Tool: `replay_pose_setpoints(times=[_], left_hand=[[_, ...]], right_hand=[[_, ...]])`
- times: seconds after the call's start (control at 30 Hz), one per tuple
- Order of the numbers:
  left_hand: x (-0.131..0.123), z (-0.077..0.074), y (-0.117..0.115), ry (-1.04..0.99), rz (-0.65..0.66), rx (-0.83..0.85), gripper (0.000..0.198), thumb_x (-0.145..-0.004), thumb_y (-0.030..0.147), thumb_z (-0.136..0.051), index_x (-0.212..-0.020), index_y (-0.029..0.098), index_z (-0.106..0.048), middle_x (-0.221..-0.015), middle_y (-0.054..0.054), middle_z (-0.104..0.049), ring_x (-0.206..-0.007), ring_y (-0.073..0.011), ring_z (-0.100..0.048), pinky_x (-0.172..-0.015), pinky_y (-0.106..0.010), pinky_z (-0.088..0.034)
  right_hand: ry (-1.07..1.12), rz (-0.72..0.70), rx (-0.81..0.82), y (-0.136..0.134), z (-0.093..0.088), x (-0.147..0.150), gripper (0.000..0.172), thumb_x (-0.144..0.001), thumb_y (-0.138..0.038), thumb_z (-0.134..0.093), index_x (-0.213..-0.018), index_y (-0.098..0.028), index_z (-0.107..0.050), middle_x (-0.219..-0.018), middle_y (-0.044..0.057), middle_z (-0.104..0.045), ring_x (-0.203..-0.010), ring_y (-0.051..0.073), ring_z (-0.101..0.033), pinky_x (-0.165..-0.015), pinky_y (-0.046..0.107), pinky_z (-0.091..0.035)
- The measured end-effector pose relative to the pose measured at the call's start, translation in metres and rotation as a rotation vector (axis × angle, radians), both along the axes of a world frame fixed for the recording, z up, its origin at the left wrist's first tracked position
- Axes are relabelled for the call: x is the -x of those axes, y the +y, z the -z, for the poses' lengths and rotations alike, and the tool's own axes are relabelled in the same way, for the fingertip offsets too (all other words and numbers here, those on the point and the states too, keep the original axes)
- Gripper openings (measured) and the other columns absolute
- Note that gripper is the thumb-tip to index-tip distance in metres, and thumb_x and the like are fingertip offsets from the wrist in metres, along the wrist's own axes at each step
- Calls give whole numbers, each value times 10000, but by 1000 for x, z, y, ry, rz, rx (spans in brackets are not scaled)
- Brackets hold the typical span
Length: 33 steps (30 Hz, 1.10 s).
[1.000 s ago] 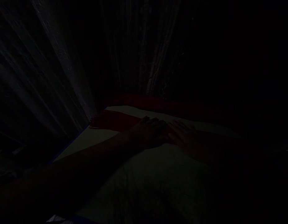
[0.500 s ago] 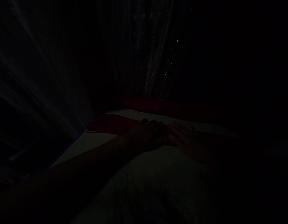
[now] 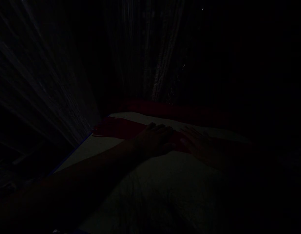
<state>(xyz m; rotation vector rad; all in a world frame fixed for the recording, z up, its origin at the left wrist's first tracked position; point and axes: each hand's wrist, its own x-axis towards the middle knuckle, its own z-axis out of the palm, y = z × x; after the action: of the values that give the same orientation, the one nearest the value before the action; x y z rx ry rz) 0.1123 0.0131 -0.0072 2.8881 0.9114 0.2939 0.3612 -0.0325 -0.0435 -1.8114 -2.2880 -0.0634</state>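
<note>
In very dim light, my left hand [image 3: 156, 139] lies flat with its fingers stretched out on a dark red band [image 3: 118, 127] of what looks like cloth. The band runs across a pale, cloth-like surface [image 3: 104, 149]. To its right, my right hand [image 3: 198, 143] also rests flat on the red band, fingers extended and pointing up and left. A small gap separates the two hands. Neither holds anything that I can see. The right wrist and forearm fade into darkness.
A blue edge [image 3: 74, 151] borders the pale surface on the left. Behind it hang curtain-like folds [image 3: 55, 81], with more dim vertical folds [image 3: 160, 71] at the back. A darker red strip [image 3: 152, 108] lies along the far side. The right side is too dark to make out.
My right hand has shifted slightly right, widening the gap between the hands. My left hand stays nearly in place. The background folds have shifted a little in view.
</note>
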Motion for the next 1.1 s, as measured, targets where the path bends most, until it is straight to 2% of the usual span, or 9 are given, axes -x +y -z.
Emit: replay_pose_setpoints(times=[0.13, 0.27, 0.4, 0.47, 0.63, 0.73, 0.9, 1.1], left_hand=[[0, -2, -1, 23, 4, 25, 749, -1021, 634, -271, -1584, 139, -288, -1629, -133, -326, -1521, -323, -274, -1231, -581, -166], [0, -1, 0, 15, 4, 16, 727, -1027, 615, -280, -1579, 141, -300, -1627, -136, -330, -1517, -321, -284, -1232, -577, -155], [0, 1, 1, 1, 6, 29, 754, -1019, 643, -278, -1585, 145, -285, -1635, -121, -318, -1521, -310, -273, -1236, -564, -149], [-1, 1, 1, 4, 4, 33, 763, -1017, 650, -272, -1585, 141, -283, -1635, -120, -319, -1521, -309, -273, -1235, -561, -151], [0, 1, 1, 0, -2, 14, 744, -1020, 636, -268, -1580, 148, -298, -1628, -136, -329, -1518, -314, -280, -1230, -563, -152], [0, 2, 1, -5, 4, 25, 751, -1017, 642, -271, -1586, 152, -286, -1631, -133, -324, -1523, -314, -269, -1232, -559, -146], [0, 1, 2, 0, 1, 44, 774, -1010, 668, -254, -1585, 150, -285, -1630, -137, -324, -1522, -309, -272, -1234, -565, -143], [0, 3, 2, 1, 17, -2, 739, -1024, 626, -270, -1576, 137, -310, -1617, -145, -349, -1507, -326, -305, -1225, -579, -181]], right_hand=[[10, 27, -50, 0, -2, 2, 632, -1008, -628, -193, -1531, -312, -354, -1621, -34, -304, -1522, 193, -232, -1225, 577, -174], [-21, -37, -59, -1, 1, 7, 609, -1017, -603, -196, -1540, -318, -321, -1630, -35, -278, -1525, 189, -230, -1213, 614, -186], [-133, -131, -137, -3, 9, -10, 514, -1024, -478, -205, -1423, -336, -496, -1627, -17, -288, -1513, 246, -265, -1153, 668, -254], [-153, -140, -143, -3, 9, -15, 517, -1023, -427, -190, -1379, -317, -548, -1622, -4, -302, -1519, 266, -247, -1148, 681, -245], [-27, -59, -67, -2, -2, 2, 601, -1021, -549, -220, -1539, -278, -361, -1616, 19, -319, -1509, 238, -274, -1191, 632, -232], [-1, -31, -33, -1, -3, 5, 612, -1017, -579, -221, -1541, -292, -353, -1614, 3, -322, -1509, 239, -274, -1199, 642, -203], [-44, -66, -71, -3, 1, -11, 573, -1017, -514, -210, -1524, -308, -382, -1613, 24, -326, -1503, 259, -287, -1173, 657, -227], [-26, -49, -46, -4, -5, 11, 631, -1024, -579, -165, -1566, -291, -310, -1637, -13, -261, -1531, 195, -209, -1215, 596, -186]])
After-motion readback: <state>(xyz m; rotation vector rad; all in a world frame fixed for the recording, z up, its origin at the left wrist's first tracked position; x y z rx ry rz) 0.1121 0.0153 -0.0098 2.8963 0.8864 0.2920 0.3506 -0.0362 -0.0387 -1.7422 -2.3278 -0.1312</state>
